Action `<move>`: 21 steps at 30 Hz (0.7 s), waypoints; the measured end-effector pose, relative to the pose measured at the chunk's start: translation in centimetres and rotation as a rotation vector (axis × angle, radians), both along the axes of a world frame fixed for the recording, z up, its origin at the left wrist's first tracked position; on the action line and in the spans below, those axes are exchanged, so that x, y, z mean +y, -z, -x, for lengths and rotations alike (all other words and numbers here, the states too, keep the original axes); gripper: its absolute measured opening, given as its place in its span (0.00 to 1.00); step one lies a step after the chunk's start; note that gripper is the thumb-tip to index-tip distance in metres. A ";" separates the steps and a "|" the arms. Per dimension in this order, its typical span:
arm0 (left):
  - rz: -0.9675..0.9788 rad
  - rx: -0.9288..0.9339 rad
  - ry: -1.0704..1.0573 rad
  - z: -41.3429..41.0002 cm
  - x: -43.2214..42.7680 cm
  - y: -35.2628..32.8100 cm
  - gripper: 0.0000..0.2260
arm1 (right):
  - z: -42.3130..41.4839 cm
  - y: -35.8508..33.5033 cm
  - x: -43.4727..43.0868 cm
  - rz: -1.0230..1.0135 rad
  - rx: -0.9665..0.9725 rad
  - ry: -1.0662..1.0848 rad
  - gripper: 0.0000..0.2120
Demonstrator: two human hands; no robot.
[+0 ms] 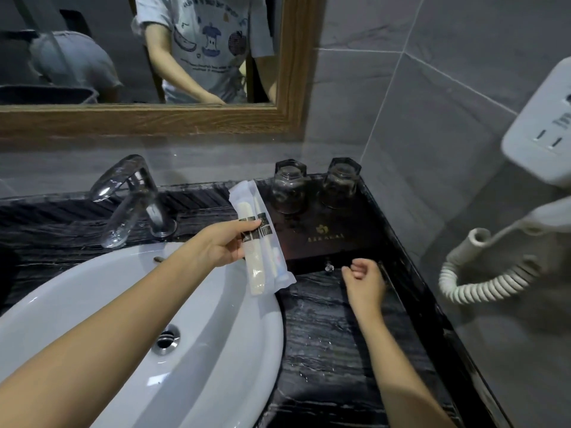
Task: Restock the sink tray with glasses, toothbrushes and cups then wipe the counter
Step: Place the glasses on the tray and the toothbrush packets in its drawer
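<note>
A dark tray [327, 242] with a gold logo sits on the black marble counter [327, 335] in the right corner. Two clear glasses stand upside down at the tray's back: the left glass [289, 188] and the right glass [340, 183]. My left hand [225, 242] holds clear packets of toothbrush kits [259, 236] upright over the sink's right rim, just left of the tray. My right hand [364, 279] hovers at the tray's front edge beside a small crystal knob [329, 267], fingers loosely curled and holding nothing.
A white basin [108, 319] with a chrome faucet [129, 199] fills the left. A wood-framed mirror [287, 72] hangs above. On the right wall a white hair dryer unit [543, 128] with a coiled cord [475, 285] sticks out. Water drops lie on the counter.
</note>
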State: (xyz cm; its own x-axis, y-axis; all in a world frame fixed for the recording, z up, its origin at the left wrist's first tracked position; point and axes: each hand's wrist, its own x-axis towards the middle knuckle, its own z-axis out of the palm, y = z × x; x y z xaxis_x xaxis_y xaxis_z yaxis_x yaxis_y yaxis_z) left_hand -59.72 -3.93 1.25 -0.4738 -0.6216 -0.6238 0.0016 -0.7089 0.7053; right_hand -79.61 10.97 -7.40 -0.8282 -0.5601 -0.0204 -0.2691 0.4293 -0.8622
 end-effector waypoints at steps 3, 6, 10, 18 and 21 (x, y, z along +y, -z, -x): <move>-0.003 -0.004 -0.005 0.4 0.6 0.5 0.02 | -0.4 1.5 -0.8 -0.077 -0.052 -0.081 0.16; -0.013 0.004 -0.001 0.7 1.1 1.0 0.02 | -0.7 1.7 -2.2 -0.077 -0.080 -0.078 0.14; -0.025 0.015 -0.005 0.9 1.5 1.7 0.02 | -1.1 1.8 -3.3 -0.065 -0.111 -0.009 0.07; -0.039 0.023 0.011 1.8 2.4 2.3 0.03 | -1.0 1.7 -3.0 -0.035 -0.098 -0.003 0.06; -0.036 0.022 0.025 2.2 2.7 2.3 0.03 | -1.3 1.9 -2.2 -0.046 -0.106 0.001 0.04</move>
State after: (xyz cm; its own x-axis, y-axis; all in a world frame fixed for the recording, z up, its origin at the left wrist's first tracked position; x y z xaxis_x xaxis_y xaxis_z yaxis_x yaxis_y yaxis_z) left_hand -61.96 -1.26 -1.04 -0.5025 -0.5870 -0.6348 -0.0012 -0.7337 0.6794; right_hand -78.31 8.79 -9.34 -0.8207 -0.5554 -0.1339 -0.1764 0.4694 -0.8652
